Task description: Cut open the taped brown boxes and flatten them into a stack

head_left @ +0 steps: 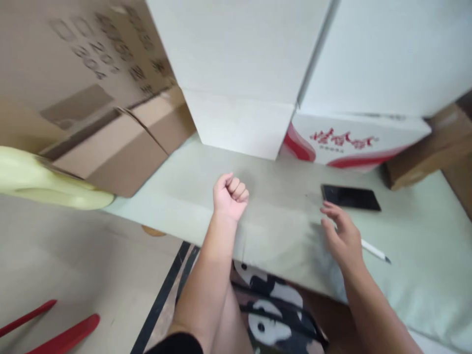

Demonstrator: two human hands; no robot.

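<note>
Fingers (239,190) of left hand (229,199) curled into fist on table (177,196); right hand (342,239) loosely spread, empty, just beside phone (351,197), pen (374,250) near.

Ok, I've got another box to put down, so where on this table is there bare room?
Widest bare patch: the right end of the table, bordered by the phone, the pen and the brown box. A smaller one lies between the left hand and the right hand. The back is crowded with white boxes and a cardboard box.
</note>
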